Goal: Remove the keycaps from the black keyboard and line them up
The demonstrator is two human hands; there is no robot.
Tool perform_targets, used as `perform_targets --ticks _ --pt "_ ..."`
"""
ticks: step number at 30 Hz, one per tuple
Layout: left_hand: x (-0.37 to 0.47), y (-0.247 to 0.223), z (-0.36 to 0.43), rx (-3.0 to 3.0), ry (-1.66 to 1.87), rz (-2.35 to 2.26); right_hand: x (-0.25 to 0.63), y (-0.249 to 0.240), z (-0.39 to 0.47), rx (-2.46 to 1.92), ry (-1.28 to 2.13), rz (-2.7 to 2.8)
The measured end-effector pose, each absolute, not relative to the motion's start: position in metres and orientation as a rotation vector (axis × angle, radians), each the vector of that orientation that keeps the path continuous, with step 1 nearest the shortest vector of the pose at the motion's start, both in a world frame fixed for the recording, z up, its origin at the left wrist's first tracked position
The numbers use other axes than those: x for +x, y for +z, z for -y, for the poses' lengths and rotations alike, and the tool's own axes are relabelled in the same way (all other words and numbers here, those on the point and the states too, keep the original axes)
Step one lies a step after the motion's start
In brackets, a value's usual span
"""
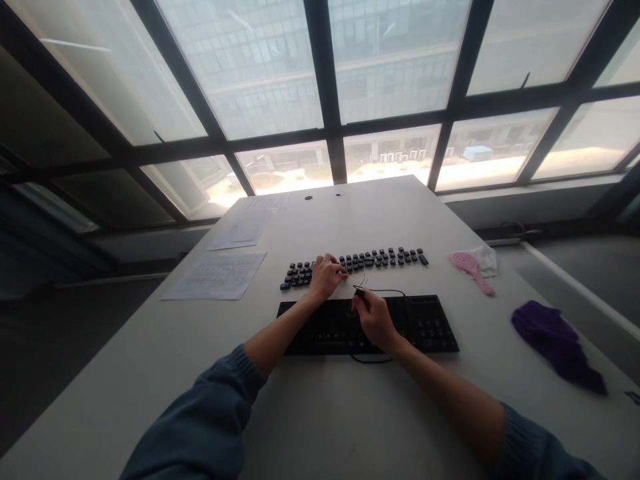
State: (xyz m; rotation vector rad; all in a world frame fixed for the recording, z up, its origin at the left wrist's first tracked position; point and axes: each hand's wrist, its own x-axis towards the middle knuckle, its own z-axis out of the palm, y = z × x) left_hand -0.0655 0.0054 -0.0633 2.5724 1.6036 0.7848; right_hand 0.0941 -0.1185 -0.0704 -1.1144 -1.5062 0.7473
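A black keyboard (320,330) lies on the white table in front of me, its keys dark and hard to make out. Beyond it, several loose black keycaps (381,257) are laid out in rows. My left hand (326,279) is over the left part of these rows, fingers curled together; whatever is between the fingertips is hidden. Above the keyboard's middle, my right hand (376,321) is closed on a keycap puller (360,292) with a dark grip, its thin wires pointing up and away. A thin black cable runs behind and below the keyboard.
Printed paper sheets (215,275) lie at the left of the table (310,407). On the right are a pink hairbrush-shaped object (467,263) on a white cloth (489,259) and a crumpled purple cloth (555,340). Large windows (390,60) stand beyond the far edge.
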Motion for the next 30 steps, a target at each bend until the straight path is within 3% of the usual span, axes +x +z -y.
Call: perform_targets --ticks 10,18,24,30 --pt "-0.069 -0.048 0.006 2.524 0.906 -1.516 0.095 -0.072 0.118 -1.095 0.782 1.442" --pt "-0.072 -0.018 0.070 2.424 1.080 -1.409 0.099 -0.065 0.113 -1.054 0.929 1.176" --pt "-0.070 -0.033 0.118 2.348 0.954 -1.239 0.108 -0.059 0.127 -1.129 0.729 1.522" --pt "-0.071 -0.051 0.126 2.254 0.933 -1.192 0.109 -0.068 0.131 -1.118 0.754 1.648"
